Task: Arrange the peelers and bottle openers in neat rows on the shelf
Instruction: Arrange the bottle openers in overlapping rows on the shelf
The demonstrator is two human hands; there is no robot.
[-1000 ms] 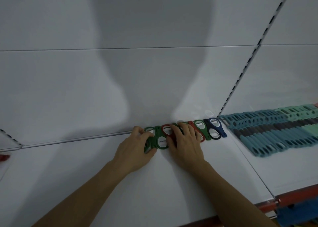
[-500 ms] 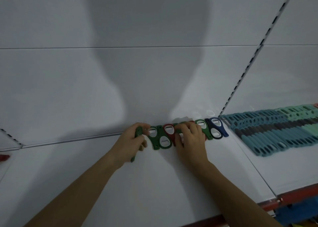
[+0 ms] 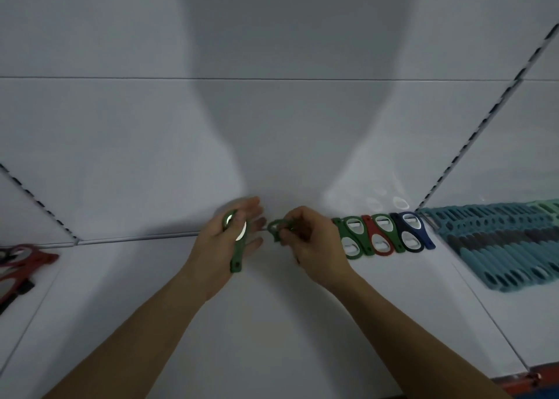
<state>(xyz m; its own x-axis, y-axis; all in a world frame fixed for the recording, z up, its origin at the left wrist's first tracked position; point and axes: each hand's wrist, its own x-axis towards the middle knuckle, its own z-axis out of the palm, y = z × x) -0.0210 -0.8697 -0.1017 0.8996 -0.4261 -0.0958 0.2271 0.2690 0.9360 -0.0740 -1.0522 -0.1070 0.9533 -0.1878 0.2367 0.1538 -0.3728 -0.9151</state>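
The green bottle opener (image 3: 237, 241) is in my left hand (image 3: 217, 247), lifted clear of the shelf (image 3: 272, 323). Its long axis runs near to far, with the shiny ringed head pointing at the back panel (image 3: 272, 141) and the plain handle end toward me. My thumb clamps it against the palm while the fingers (image 3: 255, 207) stretch out behind it. Just to its right, not touching it, my right hand (image 3: 314, 244) pinches a second green opener (image 3: 276, 226) in curled fingers. Most of that one is covered, so I cannot tell which way it is turned.

Further right, the row of openers (image 3: 381, 238) lies at the foot of the back panel: green, red, green, navy, blue. They overlap, each lying near to far with its near end slanting right. Past the slotted upright (image 3: 472, 132), teal peelers (image 3: 499, 247) are packed in rows. Some red tools (image 3: 21, 262) lie at the far left edge.

I judge I am extending the row leftward. The next move calls for laying each held opener down at the row's left end, head to the back panel, matching the slant and lapping onto the last green one
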